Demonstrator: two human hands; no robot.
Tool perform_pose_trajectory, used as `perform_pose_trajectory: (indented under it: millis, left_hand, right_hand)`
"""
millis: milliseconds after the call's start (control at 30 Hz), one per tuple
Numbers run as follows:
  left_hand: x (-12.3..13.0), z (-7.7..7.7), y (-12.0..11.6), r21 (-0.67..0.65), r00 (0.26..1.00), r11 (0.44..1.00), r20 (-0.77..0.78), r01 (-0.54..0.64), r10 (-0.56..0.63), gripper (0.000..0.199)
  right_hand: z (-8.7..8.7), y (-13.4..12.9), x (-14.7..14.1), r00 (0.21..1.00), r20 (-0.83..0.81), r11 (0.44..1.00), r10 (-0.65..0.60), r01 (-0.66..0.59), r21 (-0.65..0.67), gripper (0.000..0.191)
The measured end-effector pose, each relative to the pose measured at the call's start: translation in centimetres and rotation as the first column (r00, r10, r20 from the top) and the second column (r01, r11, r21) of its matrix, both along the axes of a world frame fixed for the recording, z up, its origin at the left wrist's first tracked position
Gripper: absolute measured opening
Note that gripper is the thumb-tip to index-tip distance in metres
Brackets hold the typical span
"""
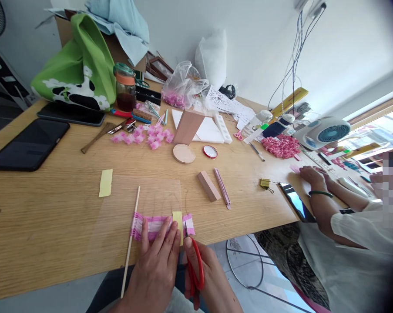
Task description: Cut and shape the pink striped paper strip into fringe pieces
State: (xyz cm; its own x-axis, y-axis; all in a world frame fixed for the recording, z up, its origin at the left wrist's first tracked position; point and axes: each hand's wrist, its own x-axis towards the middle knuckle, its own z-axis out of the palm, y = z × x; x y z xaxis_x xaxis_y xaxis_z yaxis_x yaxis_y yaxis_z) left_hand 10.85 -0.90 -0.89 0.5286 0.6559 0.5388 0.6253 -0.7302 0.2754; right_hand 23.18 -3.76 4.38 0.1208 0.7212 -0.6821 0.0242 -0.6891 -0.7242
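Observation:
My left hand [159, 258] lies flat with its fingers spread, pressing a pink-and-white striped strip of threads [138, 226] onto the table's front edge. A thin wooden stick [131, 248] runs along the strip's left end. Across the strip's right part sits a yellow paper slip [176, 217], touched by my left fingertips. In my right hand [214, 276] are red-handled scissors [201, 271]. Their blade tips point away from me, at the short pink end [189, 224] right of the slip. Whether the blades are parted is hard to make out.
Another yellow slip [105, 183], a wooden block [209, 186] and a pink craft knife [222, 188] lie ahead. Two phones [29, 143] rest at left. Pink fluffy pieces [155, 137] and a jar [125, 89] stand further back. A co-worker's arms [323, 204] are at right.

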Motion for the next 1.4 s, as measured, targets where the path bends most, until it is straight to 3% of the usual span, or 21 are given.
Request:
perform_pose_trajectory:
  millis: [500,733,1000,1100,1233,1400]
  left_hand:
    - [0.0,0.0,-0.1,-0.012,1.0,1.0,0.006,-0.005,0.005,0.044]
    - [0.0,0.1,0.0,-0.002,1.0,1.0,0.012,-0.004,0.004,0.044]
    - [0.0,0.2,-0.1,-0.012,1.0,1.0,0.009,-0.006,0.006,0.042]
    - [0.0,0.1,-0.1,-0.008,1.0,1.0,0.007,-0.007,0.007,0.042]
    - [0.1,0.0,0.0,-0.002,1.0,1.0,0.012,-0.018,0.018,0.042]
    - [0.1,0.0,0.0,-0.001,1.0,1.0,0.003,-0.019,0.019,0.042]
  right_hand:
    - [0.1,0.1,-0.3,0.994,0.103,1.0,0.022,-0.02,-0.017,0.07]
    - [1.0,0.4,-0.6,0.988,0.149,0.997,0.038,-0.047,0.057,0.067]
    - [-0.5,-0.1,0.1,0.95,0.3,0.984,0.086,-0.128,0.125,0.064]
    - [-0.4,0.0,0.0,0.962,0.259,0.989,0.086,-0.114,0.092,0.067]
    - [0.3,0.0,-0.3,0.995,0.085,0.999,0.052,-0.051,-0.005,0.07]
    - [0.4,-0.1,-0.1,1.0,-0.003,1.0,0.013,-0.013,0.006,0.073]
